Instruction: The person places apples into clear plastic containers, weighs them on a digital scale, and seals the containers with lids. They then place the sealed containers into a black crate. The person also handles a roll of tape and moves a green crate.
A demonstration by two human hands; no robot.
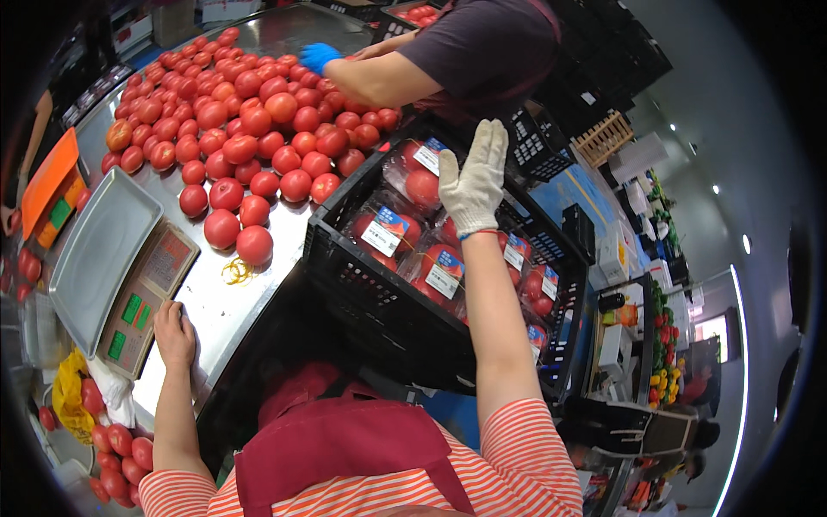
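Observation:
My left hand [174, 337], bare, rests with bent fingers at the front edge of a digital scale [150, 294] on the metal table, and nothing shows in its grasp. In a white knit glove, my right hand [477, 181] is raised above a black plastic crate [387, 307], fingers extended and thumb apart. Clear packs of tomatoes [442, 271] with printed labels fill the crate; my right hand and forearm hide some of them. I cannot tell whether the glove touches a pack. The scale's metal pan [106, 258] holds nothing.
Loose tomatoes [252, 123] cover much of the metal table [242, 310]. Yellow rubber bands [238, 272] lie by its front edge. Across from me, a co-worker's blue-gloved hand [319, 58] is among the tomatoes. An orange scale [52, 187] and a yellow bag [71, 397] are at left.

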